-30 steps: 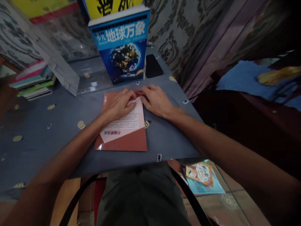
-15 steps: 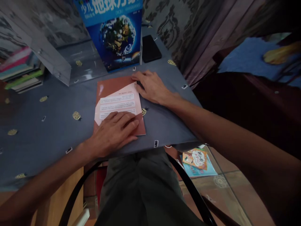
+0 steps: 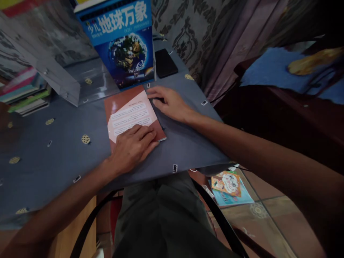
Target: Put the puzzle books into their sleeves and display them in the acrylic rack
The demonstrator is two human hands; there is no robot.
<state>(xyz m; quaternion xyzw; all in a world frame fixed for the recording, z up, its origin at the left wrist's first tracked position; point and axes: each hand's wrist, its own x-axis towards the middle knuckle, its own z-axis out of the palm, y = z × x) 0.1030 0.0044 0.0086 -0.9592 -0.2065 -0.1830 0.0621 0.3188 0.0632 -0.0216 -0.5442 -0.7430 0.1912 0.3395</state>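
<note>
A reddish-brown booklet point(image 3: 131, 115) lies on the bench point(image 3: 61, 157) under the left hand point(image 3: 134, 145), the right hand point(image 3: 170, 102) at its far right corner.
The left grip is loose, fingers laid flat over the booklet's near part and hiding its near edge; the right grip is part-open, thumb apart from fingers and nothing between them, though edge contact is unclear. Beyond, a clear plastic holder point(image 3: 59, 79) is cut off at the top; whether the upright blue book point(image 3: 129, 50) stands inside it or in front is hard to tell. Far left, stacked books point(image 3: 29, 95) run partly out of view; the booklet's print is too small to read.
</note>
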